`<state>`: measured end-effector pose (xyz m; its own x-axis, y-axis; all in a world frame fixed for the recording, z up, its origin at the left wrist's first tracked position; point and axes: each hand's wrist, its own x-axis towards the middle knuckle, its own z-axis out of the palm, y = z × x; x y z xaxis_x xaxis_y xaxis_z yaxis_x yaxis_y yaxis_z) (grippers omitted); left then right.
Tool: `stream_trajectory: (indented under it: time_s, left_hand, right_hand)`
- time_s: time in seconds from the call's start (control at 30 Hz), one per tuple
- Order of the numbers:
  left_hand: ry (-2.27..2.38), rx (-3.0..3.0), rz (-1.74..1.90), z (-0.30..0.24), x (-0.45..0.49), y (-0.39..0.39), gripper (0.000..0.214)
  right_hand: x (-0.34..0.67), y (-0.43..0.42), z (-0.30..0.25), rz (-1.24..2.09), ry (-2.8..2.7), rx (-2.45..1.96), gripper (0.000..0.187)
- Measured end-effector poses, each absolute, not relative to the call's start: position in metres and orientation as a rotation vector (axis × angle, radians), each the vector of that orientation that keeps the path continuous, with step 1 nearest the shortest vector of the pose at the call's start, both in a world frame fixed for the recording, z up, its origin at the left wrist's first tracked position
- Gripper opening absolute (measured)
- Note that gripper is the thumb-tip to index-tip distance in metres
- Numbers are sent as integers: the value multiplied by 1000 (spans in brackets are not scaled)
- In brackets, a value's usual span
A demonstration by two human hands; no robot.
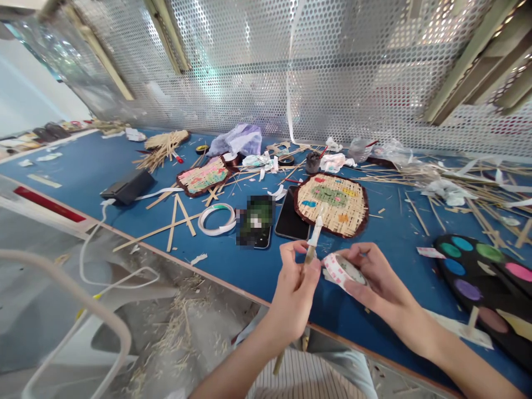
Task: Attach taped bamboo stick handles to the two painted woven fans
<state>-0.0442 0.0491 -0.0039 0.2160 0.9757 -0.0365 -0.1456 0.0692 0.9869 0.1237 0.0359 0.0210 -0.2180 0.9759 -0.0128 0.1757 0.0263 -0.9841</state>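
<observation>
The left hand (pixel 293 293) pinches a thin bamboo strip (pixel 310 256) upright, fingers closed narrow on it (white tape (pixel 316 230) sticks up from its tip). Just beside it, the right hand (pixel 380 277) curves wide around a roll of red-printed tape (pixel 343 270), above the near edge of the blue workbench (pixel 386 233). Farther off lies a woven bamboo mat (pixel 331 205); a paint palette (pixel 474 282) sits right.

A perforated metal screen (pixel 266 66) behind a blue workbench (pixel 390 244), straw-strewn grey floor (pixel 208 354) below.
</observation>
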Motion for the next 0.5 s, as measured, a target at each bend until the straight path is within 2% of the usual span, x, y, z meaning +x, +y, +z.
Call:
stream_trajectory:
  time_s: [0.13,0.3,0.5]
  left_hand:
    - [962,1323,1044,1,-49,50,18]
    - [978,1395,1004,1,-49,51,22]
    - [1016,1401,1025,-1,-48,53,17]
  right_hand:
    - [122,35,18,1191,-1625,-1258,43]
    - [124,36,16,1000,-1811,-1268,39]
    - [124,35,21,908,-1887,-1299,37]
